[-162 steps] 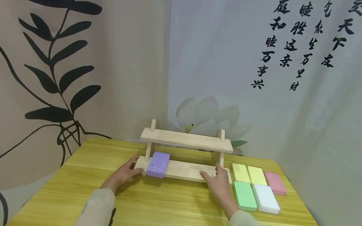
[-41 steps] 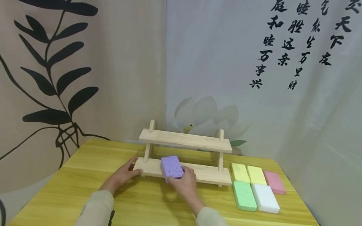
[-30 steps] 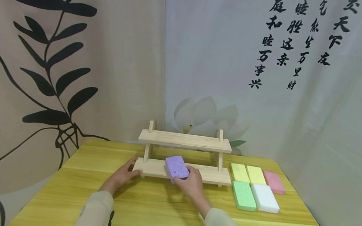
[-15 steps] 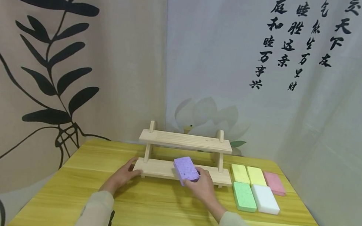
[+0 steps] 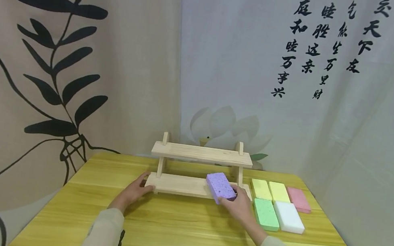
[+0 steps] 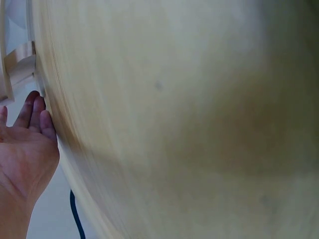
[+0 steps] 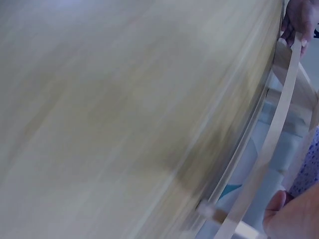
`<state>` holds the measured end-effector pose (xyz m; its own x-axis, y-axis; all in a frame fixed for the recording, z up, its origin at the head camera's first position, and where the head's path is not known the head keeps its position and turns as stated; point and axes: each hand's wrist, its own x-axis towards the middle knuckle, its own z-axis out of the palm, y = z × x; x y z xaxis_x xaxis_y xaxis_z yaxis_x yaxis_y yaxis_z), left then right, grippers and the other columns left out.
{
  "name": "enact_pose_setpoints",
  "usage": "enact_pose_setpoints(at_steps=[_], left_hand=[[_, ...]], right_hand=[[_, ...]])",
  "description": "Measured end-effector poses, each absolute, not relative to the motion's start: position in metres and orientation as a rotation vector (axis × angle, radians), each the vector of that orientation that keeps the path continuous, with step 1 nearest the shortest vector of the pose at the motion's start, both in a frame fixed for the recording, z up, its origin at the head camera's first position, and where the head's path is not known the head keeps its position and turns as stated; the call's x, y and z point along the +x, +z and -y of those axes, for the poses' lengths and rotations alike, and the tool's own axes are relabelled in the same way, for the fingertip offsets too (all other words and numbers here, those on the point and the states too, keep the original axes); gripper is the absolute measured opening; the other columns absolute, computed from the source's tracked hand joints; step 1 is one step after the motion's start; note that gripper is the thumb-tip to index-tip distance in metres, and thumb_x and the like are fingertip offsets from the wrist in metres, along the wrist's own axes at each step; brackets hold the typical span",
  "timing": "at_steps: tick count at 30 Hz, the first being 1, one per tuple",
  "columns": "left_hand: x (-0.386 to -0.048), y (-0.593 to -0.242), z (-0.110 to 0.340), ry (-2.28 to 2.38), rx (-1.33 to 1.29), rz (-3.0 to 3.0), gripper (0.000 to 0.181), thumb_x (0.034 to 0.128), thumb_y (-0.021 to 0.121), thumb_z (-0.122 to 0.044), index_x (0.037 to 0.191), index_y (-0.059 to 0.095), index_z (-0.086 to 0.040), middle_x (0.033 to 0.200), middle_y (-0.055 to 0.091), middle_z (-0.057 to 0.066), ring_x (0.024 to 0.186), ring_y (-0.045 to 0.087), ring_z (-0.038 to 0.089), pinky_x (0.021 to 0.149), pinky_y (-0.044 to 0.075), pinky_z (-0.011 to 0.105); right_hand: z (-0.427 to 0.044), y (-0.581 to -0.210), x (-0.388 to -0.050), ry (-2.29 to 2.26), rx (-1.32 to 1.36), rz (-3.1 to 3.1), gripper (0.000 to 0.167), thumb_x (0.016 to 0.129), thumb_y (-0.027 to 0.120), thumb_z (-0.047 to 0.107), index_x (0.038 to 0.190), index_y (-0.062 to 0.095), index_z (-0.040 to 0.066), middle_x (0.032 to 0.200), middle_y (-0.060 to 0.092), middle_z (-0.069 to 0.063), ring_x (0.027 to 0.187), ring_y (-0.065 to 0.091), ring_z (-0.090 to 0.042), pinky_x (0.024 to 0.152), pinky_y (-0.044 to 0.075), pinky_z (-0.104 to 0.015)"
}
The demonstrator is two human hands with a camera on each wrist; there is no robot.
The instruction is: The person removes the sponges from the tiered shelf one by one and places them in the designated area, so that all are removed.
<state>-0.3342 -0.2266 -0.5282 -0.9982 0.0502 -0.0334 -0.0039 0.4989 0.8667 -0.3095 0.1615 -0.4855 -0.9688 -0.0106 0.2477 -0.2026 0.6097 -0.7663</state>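
A purple sponge [image 5: 219, 185], pitted with small holes, is held tilted at the right part of a two-tier wooden shelf [image 5: 179, 185]. My right hand [image 5: 240, 208] grips its lower right side, thumb in front. Whether the sponge touches the lower board cannot be told. My left hand [image 5: 132, 195] holds the left end of that board, with the thumb at its front corner and the fingers round the side. In the left wrist view the fingers of this hand [image 6: 30, 149] look fairly straight. A speckled bit of the sponge [image 7: 308, 164] shows at the edge of the right wrist view.
Right of the shelf lie two yellow sponges [image 5: 261, 189], a pink one [image 5: 299, 200], a green one [image 5: 266, 214] and a white one [image 5: 289, 217]. The wooden table [image 5: 177, 230] ends at a printed cloth backdrop [image 5: 226, 61].
The purple sponge stood upright at the lower board's left part; my right hand has since taken hold of it and moved it rightward along the board. My left hand has stayed put.
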Motion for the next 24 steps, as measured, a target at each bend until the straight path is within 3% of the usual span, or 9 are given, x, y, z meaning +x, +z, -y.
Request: enact_pose_setpoints(at_steps=[12, 24], left_hand=[[-0.336, -0.528, 0.225, 1.554, 0.048, -2.675, 0.08, 0.0959, 0.062, -0.042, 0.158, 0.021, -0.011, 0.145, 0.043, 0.03, 0.128, 0.047, 0.043, 0.104, 0.039, 0.059], [-0.334, -0.528, 0.224, 1.53, 0.022, -2.676, 0.082, 0.0955, 0.062, -0.044, 0.158, 0.02, -0.012, 0.145, 0.043, 0.029, 0.128, 0.046, 0.045, 0.102, 0.04, 0.061]], right_hand=[[-0.223, -0.482, -0.304, 1.237, 0.158, 2.688, 0.072, 0.082, 0.077, 0.029, 0.139, 0.048, -0.006, 0.13, 0.054, -0.024, 0.117, 0.054, -0.036, 0.099, 0.044, -0.051], [-0.28, -0.475, -0.298, 1.174, 0.156, 2.715, 0.072, 0.088, 0.074, 0.031, 0.14, 0.044, -0.008, 0.133, 0.054, -0.029, 0.118, 0.055, -0.039, 0.096, 0.046, -0.052]])
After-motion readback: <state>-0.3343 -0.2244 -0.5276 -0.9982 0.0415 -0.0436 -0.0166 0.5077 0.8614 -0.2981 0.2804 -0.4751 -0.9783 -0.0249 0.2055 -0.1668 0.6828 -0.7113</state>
